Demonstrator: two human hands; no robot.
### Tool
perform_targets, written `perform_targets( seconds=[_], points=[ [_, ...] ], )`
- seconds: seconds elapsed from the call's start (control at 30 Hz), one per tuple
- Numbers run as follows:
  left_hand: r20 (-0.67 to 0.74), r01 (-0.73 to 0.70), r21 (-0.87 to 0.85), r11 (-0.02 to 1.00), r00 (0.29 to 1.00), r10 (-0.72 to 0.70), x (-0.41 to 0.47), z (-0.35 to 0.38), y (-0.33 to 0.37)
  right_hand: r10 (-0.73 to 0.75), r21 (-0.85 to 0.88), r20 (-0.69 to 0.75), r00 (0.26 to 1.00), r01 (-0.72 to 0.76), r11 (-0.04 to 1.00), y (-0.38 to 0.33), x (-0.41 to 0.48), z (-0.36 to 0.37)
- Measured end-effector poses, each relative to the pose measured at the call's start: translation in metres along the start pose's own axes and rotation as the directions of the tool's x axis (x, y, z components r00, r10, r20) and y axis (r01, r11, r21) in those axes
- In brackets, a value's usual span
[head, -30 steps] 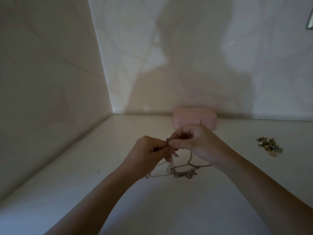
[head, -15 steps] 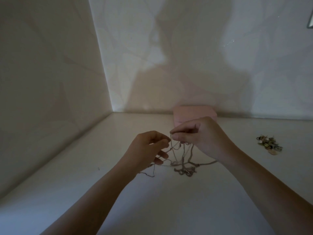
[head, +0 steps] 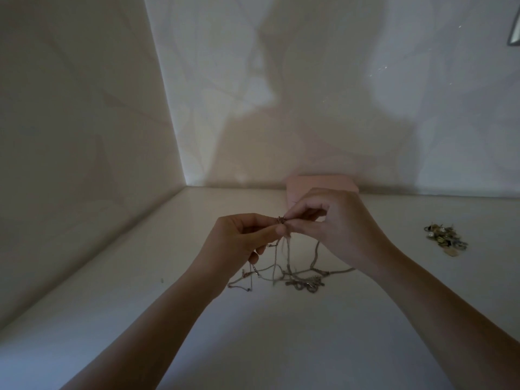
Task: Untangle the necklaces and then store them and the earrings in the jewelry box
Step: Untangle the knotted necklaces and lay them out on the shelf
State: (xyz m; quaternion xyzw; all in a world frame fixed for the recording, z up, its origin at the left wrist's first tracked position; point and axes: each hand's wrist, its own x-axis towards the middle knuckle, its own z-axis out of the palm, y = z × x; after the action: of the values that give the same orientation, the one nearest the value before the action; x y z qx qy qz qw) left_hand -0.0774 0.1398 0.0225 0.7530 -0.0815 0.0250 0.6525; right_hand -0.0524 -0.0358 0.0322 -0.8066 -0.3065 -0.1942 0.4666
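Head view: the left hand (head: 239,243) and the right hand (head: 337,229) meet above the white desk (head: 281,339), raised off its surface. The fingers (head: 270,234) of both hands are narrowed to a pinch on a small knot at the top of the tangled necklaces (head: 292,273), the left gripping from the left, the right from the right. From the pinch, thin pale chains hang near-vertical down to the desk. There the remaining lengths spread in loose loops running left to right, with a darker cluster of links at the lower right. The pink jewelry box (head: 298,187) sits at the back wall, partly hidden behind the right hand. The earrings (head: 446,240) lie in a small pile on the desk, well apart to the right.
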Motion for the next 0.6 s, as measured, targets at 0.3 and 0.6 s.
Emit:
perform_targets(
  seconds=[0.3, 0.6],
  points=[
    [-0.048, -0.052, -0.050, 0.997, 0.998, 0.049, 0.0029, -0.0025, -0.0024, 0.040, 0.016, 0.060, 0.997, -0.041, 0.999, 0.0038, 0.0001, 0.0044],
    [-0.060, -0.014, -0.074, 0.997, 0.998, 0.009, 0.0045, -0.0029, -0.0031, 0.071, 0.004, 0.064, 0.995, -0.072, 0.997, 0.0073, 0.0000, 0.0074]
  ],
)
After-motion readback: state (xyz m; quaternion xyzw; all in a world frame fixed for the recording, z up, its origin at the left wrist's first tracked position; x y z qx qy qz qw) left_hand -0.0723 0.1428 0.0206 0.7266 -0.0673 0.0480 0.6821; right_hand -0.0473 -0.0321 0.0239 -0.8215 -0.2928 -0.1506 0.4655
